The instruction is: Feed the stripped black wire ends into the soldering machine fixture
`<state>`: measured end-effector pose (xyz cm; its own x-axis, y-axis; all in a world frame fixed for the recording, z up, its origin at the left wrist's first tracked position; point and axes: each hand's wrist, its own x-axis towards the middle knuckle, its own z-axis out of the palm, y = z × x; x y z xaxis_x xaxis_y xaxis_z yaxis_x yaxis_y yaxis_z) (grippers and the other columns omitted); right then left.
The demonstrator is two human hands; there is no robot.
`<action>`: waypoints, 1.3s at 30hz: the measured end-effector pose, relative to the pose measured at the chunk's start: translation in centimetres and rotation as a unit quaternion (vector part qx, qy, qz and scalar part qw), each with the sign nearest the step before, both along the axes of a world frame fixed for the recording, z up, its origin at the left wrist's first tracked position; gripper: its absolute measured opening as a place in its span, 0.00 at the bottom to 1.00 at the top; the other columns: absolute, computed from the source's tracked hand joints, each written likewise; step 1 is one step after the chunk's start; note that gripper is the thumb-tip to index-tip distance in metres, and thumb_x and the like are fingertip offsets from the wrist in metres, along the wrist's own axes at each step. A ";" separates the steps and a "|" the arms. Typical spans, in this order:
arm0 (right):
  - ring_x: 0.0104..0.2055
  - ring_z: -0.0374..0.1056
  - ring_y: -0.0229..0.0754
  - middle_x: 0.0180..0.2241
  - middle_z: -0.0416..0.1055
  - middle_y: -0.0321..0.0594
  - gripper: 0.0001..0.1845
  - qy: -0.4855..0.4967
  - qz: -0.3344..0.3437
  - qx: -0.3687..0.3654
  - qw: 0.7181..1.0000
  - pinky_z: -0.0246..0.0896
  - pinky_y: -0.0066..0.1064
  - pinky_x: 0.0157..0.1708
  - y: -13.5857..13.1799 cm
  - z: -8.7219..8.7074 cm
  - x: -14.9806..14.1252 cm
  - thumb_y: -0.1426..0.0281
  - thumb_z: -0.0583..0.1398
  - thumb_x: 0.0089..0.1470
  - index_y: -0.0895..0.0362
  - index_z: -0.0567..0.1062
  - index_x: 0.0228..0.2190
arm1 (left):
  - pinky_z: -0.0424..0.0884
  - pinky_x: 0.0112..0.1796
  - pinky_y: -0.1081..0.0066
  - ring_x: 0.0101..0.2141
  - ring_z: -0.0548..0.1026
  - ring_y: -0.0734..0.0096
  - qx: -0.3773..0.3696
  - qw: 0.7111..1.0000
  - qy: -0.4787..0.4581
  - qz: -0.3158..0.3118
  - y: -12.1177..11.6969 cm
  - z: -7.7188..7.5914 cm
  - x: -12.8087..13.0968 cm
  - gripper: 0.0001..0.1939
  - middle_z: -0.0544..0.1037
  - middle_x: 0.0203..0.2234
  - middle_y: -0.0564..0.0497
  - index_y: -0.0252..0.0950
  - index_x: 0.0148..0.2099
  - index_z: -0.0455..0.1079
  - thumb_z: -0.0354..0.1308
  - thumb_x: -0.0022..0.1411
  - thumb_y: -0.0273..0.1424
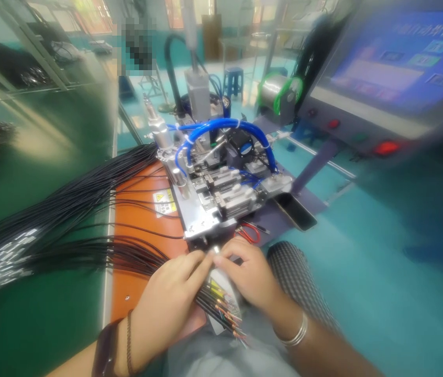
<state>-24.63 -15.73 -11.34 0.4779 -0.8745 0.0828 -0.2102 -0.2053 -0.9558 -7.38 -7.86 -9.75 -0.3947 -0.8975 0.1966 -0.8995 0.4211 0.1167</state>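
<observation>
Two hands, the left hand (170,298) and the right hand (248,275), one black wire bundle (68,220), one silver bangle (295,330), one wire spool (278,91), one blue stool (233,81), one screen (398,68), two red buttons (387,147).

From my station I look out across a glossy teal floor (366,272), with warm light pooling on it in the far distance. Along the left runs a long green-topped surface (36,178), and a pale metal frame (21,44) rises over its far end. Far off, a blue plastic stool (233,81) stands on the floor beside a small metal-legged table (241,47). Beyond them, a teal-painted lower wall (154,44) meets bright windows (90,15) that glow orange and white, though the far details are too blurred for me to make out.
</observation>
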 end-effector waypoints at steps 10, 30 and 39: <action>0.32 0.67 0.39 0.28 0.71 0.35 0.06 0.071 0.036 0.091 0.993 0.60 0.29 0.32 -1.3 -0.2 -0.8 0.72 0.57 0.55 0.58 0.72 0.27 | 0.68 0.38 0.65 0.38 0.70 0.64 -0.023 1.000 0.000 0.004 -1.4 -0.2 0.5 0.20 0.72 0.41 0.46 0.39 0.55 0.65 0.45 0.64 0.21; 0.31 0.65 0.38 0.28 0.69 0.34 0.06 0.085 0.050 0.123 0.987 0.58 0.29 0.33 -2.1 -0.5 -0.5 0.71 0.55 0.55 0.57 0.69 0.28 | 0.67 0.34 0.63 0.36 0.67 0.63 0.005 1.000 -0.018 0.017 -1.1 -0.1 0.3 0.21 0.69 0.38 0.46 0.38 0.57 0.61 0.46 0.64 0.21; 0.29 0.61 0.37 0.25 0.64 0.33 0.05 0.021 0.028 0.185 0.982 0.56 0.28 0.31 -2.1 -1.6 0.0 0.71 0.56 0.50 0.57 0.67 0.24 | 0.65 0.36 0.63 0.36 0.64 0.64 0.059 0.997 -0.019 0.036 -1.2 -0.1 0.1 0.25 0.68 0.37 0.49 0.43 0.60 0.58 0.46 0.63 0.20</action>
<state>-24.64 -17.87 -12.93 0.5231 -0.8128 -0.2566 -0.2490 0.1422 -0.9580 -7.33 -9.10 -9.82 -0.3331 -0.9399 0.0747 -0.9318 0.3402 0.1265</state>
